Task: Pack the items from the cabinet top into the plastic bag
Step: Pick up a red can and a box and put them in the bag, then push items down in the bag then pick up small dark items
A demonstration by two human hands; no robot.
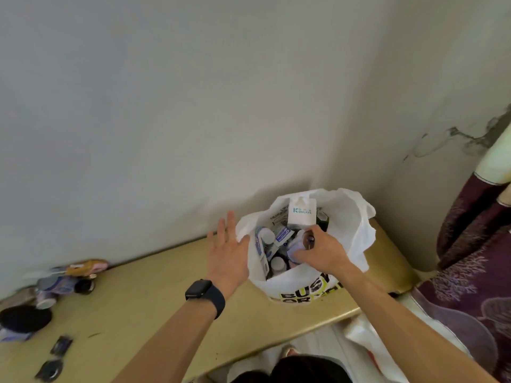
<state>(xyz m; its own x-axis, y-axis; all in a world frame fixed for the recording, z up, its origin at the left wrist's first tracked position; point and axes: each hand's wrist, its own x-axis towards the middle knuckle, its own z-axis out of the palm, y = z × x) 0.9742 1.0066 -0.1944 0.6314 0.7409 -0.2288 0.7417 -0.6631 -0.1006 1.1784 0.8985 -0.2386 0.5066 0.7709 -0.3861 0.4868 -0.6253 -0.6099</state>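
The white plastic bag (pixel 356 217) stands open near the far right corner of the cabinet top (pixel 154 294), its mouth spread wide and its rim crumpled. Black and yellow-green block lettering runs across its near face. Inside it are small white bottles, blue-and-white packets and an upright white box (pixel 302 215) with a teal logo, leaning at the far side.

The right hand (pixel 322 251) reaches into the mouth of the bag, fingers curled around a small clear bottle (pixel 308 240) with a dark end. The left hand (pixel 228 252) is beside the bag's left rim, open, with fingers spread and the palm toward the plastic; a dark smartwatch (pixel 203 295) sits on that wrist.

At the cabinet top's left end, well apart from the bag, lie blurred tubes and packets (pixel 66 280), a round black object (pixel 25 317) and 2 small dark sachets (pixel 55 357) near the front edge.
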